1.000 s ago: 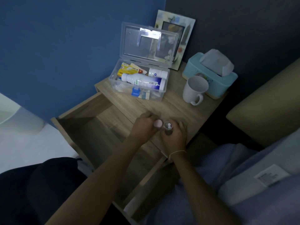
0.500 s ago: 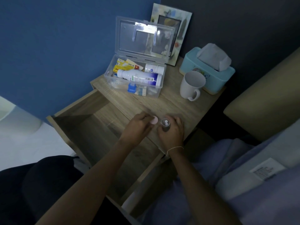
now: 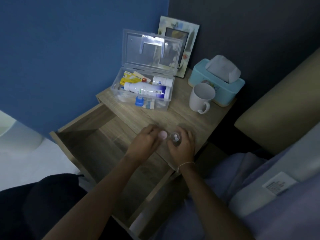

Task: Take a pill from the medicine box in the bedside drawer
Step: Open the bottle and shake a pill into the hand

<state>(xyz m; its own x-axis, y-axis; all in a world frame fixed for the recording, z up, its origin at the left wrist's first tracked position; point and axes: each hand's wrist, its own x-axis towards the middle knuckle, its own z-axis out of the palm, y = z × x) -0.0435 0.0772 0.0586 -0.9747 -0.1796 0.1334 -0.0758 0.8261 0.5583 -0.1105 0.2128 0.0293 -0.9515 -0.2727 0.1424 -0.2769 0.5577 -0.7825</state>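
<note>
Dim bedroom corner, blue wall at upper left of the frame, dark wall at upper right. Wooden bedside table [image 3: 181,116] at centre; its drawer [image 3: 90,135] is pulled out toward lower left and appears bare inside, though the near part is hidden by the forearms.

Progress, as judged: the medicine box [image 3: 143,94] is already out of the drawer, set on the tabletop at upper centre, clear lid raised upright. A small clear vial [image 3: 175,138] is held over the table's front edge, uncapped, with two pale pills [image 3: 175,136] visible in its mouth. The pink cap [image 3: 163,135] is off. Remaining: one pill to be tipped or picked out; no pill is yet seen outside the vial. Recapping and stowing may follow.

Hands: left hand [image 3: 147,141], fingers curled, cap pinched at the fingertips just left of the vial. Right hand [image 3: 183,144], fingers wrapped around the vial body, held roughly upright.

Containers:
- Medicine box: a large white bottle [image 3: 147,91] lies on its side across the top; a smaller white bottle [image 3: 162,80] behind it; yellow cartons [image 3: 131,78] at the back left; a blue item [image 3: 139,100] and a small pack at the front. Further contents cannot be told.
- White mug [image 3: 200,97], right of the box, upright; contents not discernible.
- Teal tissue box [image 3: 216,84] behind the mug, one tissue protruding.
- Picture frame [image 3: 180,32] is propped behind the lid.
</note>
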